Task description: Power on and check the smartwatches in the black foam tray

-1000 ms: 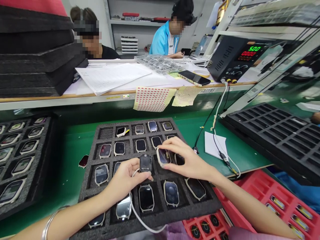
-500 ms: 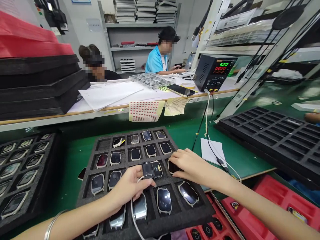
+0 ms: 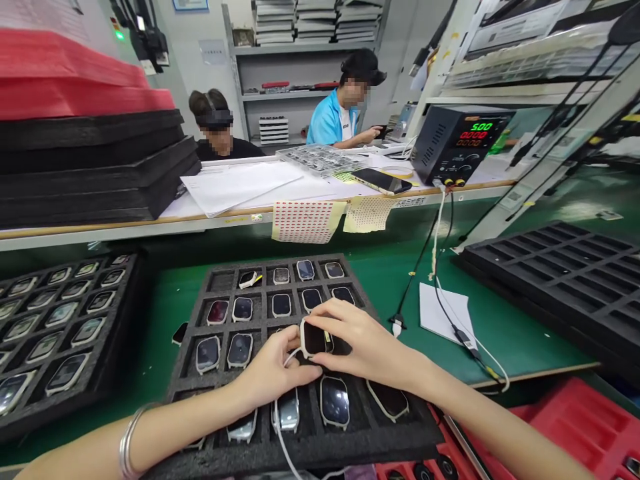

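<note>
A black foam tray (image 3: 350, 445) in front of me holds smartwatches with dark faces in its slots. Between thumb and fingers of my right hand (image 3: 355, 337) is one smartwatch (image 3: 314, 337), its dark screen towards me, raised above the tray. My left hand (image 3: 267, 367) is closed just left of it, at the end of a white cable (image 3: 281, 440). The small black block on that cable is now mostly hidden behind the watch and fingers. Whether watch and block touch, I cannot tell. Another smartwatch (image 3: 335, 401) lies in the slot below my hands.
A second filled watch tray (image 3: 117, 313) stands at left, and a black slotted tray (image 3: 545, 267) at right. Above is a shelf with a power supply (image 3: 457, 143), a phone (image 3: 383, 180) and stacked foam trays (image 3: 90, 167). Red trays (image 3: 585, 427) are lower right. Two people sit beyond.
My right hand has lifted a smartwatch from its slot and carried it left to my left hand, covering the black block. My view has shifted slightly left.
</note>
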`<state>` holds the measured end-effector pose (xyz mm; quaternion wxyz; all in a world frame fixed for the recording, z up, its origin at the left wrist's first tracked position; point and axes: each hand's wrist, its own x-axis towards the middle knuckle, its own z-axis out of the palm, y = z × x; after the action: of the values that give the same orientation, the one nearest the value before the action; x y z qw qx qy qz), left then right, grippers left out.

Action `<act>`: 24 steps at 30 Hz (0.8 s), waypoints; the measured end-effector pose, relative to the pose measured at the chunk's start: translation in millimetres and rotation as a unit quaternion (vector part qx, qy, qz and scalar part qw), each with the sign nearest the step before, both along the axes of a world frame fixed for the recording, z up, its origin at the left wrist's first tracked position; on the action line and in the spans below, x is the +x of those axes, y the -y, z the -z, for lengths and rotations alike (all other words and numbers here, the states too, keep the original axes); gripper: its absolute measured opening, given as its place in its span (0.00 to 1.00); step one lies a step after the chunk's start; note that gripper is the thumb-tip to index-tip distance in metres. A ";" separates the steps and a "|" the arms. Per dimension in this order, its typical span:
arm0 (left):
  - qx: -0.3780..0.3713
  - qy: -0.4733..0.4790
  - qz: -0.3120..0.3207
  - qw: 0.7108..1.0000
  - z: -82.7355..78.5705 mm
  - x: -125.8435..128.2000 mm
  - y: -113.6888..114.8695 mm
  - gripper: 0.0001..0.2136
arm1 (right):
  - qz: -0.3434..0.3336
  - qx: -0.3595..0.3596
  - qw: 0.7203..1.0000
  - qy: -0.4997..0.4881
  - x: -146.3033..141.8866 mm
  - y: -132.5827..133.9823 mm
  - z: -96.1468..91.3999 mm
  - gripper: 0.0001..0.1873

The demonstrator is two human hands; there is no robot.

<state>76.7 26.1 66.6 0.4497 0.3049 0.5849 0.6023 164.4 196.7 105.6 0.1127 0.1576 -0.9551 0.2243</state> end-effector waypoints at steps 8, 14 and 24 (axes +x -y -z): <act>0.070 0.025 -0.040 0.996 7.9 -1.3 3.1 0.10 | -0.027 -0.016 0.999 -0.022 -1.1 4.4 18.0 0.17; 0.068 0.074 -0.048 0.994 6.9 0.4 5.3 0.10 | -0.022 -0.071 0.994 -0.078 -0.5 11.3 29.0 0.18; 0.077 0.104 -0.037 0.991 1.5 2.0 7.2 0.10 | -0.023 -0.127 0.984 -0.123 -0.4 12.0 34.4 0.31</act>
<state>78.7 18.9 65.1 0.4606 0.2522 0.4976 0.6904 164.0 184.6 71.3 0.2437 0.1903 -0.8938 0.3247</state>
